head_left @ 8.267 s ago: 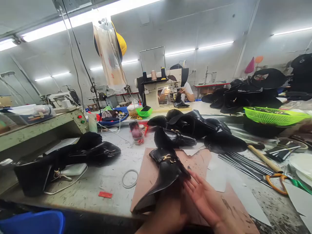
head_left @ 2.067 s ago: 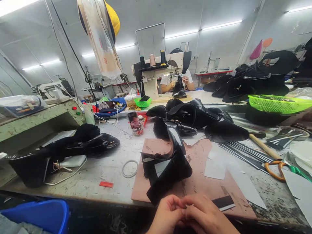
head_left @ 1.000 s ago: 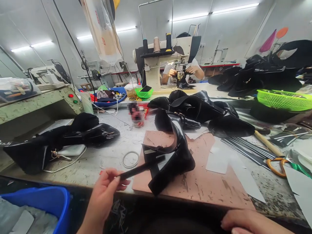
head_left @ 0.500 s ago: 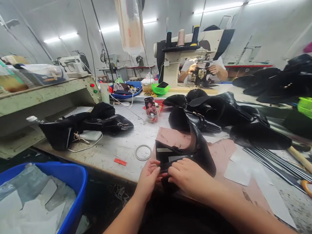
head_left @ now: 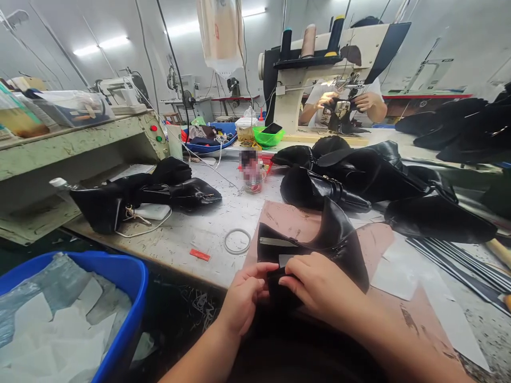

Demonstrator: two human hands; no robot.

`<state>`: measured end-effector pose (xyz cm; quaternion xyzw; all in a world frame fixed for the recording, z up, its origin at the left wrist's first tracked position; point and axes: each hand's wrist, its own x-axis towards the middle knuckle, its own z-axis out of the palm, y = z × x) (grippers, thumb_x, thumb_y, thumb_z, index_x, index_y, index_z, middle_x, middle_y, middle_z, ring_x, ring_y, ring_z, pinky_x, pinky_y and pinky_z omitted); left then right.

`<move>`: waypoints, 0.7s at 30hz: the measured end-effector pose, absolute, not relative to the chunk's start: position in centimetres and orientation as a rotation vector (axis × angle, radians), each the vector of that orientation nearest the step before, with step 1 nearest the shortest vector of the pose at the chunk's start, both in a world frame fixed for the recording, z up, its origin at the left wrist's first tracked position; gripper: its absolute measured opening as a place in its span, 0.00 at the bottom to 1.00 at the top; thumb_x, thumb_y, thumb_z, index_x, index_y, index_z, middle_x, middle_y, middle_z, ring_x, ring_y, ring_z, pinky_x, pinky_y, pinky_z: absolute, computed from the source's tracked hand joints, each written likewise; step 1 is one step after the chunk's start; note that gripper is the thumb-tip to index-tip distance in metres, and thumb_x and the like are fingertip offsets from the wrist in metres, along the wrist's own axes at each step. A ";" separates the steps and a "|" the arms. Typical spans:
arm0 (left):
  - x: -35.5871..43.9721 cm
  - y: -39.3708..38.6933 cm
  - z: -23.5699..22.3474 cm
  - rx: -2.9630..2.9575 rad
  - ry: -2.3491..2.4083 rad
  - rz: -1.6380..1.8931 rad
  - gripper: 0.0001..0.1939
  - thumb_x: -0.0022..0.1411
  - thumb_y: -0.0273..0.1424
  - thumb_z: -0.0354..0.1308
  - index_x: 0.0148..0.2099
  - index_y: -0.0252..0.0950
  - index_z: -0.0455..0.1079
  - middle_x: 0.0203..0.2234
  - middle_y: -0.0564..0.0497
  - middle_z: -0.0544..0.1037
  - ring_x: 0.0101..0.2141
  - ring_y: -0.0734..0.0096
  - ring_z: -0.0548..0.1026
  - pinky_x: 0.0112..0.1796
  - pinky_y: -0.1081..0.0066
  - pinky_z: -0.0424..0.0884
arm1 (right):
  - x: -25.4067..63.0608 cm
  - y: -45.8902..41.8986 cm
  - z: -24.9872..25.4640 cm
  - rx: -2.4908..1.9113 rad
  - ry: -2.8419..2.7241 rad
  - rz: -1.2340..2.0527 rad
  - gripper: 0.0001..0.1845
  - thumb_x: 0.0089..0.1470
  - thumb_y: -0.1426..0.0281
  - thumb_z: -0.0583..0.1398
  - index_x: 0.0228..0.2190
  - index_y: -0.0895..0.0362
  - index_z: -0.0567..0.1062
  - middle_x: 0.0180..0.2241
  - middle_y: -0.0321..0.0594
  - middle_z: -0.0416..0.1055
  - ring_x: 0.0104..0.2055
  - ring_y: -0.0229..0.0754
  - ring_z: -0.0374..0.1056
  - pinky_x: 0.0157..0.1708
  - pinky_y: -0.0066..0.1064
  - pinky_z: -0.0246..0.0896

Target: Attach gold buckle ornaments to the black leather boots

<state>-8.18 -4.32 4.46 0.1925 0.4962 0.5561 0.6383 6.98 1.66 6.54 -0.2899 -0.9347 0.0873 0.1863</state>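
Note:
A black leather boot upper lies on a pinkish-brown cutting board at the near edge of the workbench, its inside turned toward me. My left hand pinches the near edge of the upper from the left. My right hand presses on the same edge from the right, fingers curled over it. Both hands touch at the black leather, where a thin black strip seems to lie under the fingertips.
More black boot uppers are piled behind the board, and another pair lies at left. A white ring and a red chip sit on the bench. A blue bin with paper scraps stands at lower left. Another person sews at a machine beyond.
My left hand brought a thin black strip from the left to the boot upper, and my right hand joined it. Both hands now press at the upper's near edge. The view shifted left.

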 end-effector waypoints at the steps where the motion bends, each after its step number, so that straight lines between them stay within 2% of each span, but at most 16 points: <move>1: -8.1 -4.4 4.5 0.441 1.133 1.267 0.18 0.36 0.27 0.55 0.34 0.32 0.77 0.25 0.49 0.77 0.25 0.74 0.71 0.26 0.76 0.64 | 6.9 1.6 6.5 -0.814 -2.633 0.240 0.08 0.53 0.74 0.58 0.23 0.57 0.67 0.21 0.34 0.68 0.23 0.38 0.61 0.24 0.29 0.49; 9: -8.1 -4.9 4.0 0.547 1.149 1.288 0.18 0.39 0.24 0.57 0.36 0.34 0.77 0.25 0.52 0.75 0.23 0.79 0.66 0.24 0.79 0.61 | 6.8 1.5 6.3 -0.837 -2.634 0.221 0.09 0.53 0.74 0.56 0.22 0.57 0.66 0.20 0.34 0.67 0.22 0.38 0.59 0.25 0.30 0.48; 14: -7.8 -4.8 4.0 0.653 1.192 1.332 0.14 0.41 0.26 0.64 0.35 0.35 0.76 0.30 0.50 0.78 0.32 0.70 0.72 0.33 0.75 0.66 | 6.7 1.3 6.2 -0.820 -2.619 0.235 0.09 0.53 0.74 0.55 0.22 0.57 0.67 0.20 0.33 0.66 0.22 0.37 0.58 0.26 0.30 0.47; 17: -7.7 -4.8 3.8 0.648 1.191 1.392 0.13 0.42 0.27 0.66 0.35 0.36 0.76 0.32 0.49 0.79 0.37 0.66 0.74 0.38 0.72 0.67 | 6.9 1.3 6.2 -0.829 -2.561 0.130 0.10 0.53 0.72 0.56 0.21 0.57 0.67 0.19 0.34 0.64 0.22 0.37 0.58 0.28 0.31 0.47; 19: -7.6 -4.8 3.7 0.623 1.162 1.421 0.14 0.42 0.26 0.66 0.36 0.36 0.75 0.32 0.49 0.79 0.37 0.67 0.74 0.39 0.72 0.68 | 7.2 1.5 6.3 -0.863 -2.521 0.101 0.11 0.52 0.68 0.57 0.20 0.57 0.67 0.20 0.35 0.64 0.23 0.38 0.59 0.30 0.33 0.50; 21: -7.5 -4.9 3.5 0.586 1.115 1.417 0.16 0.43 0.27 0.66 0.39 0.36 0.74 0.31 0.50 0.79 0.35 0.68 0.75 0.38 0.73 0.69 | 7.7 1.8 6.4 -0.892 -2.494 0.179 0.09 0.50 0.68 0.59 0.21 0.57 0.68 0.25 0.38 0.67 0.26 0.40 0.61 0.33 0.34 0.53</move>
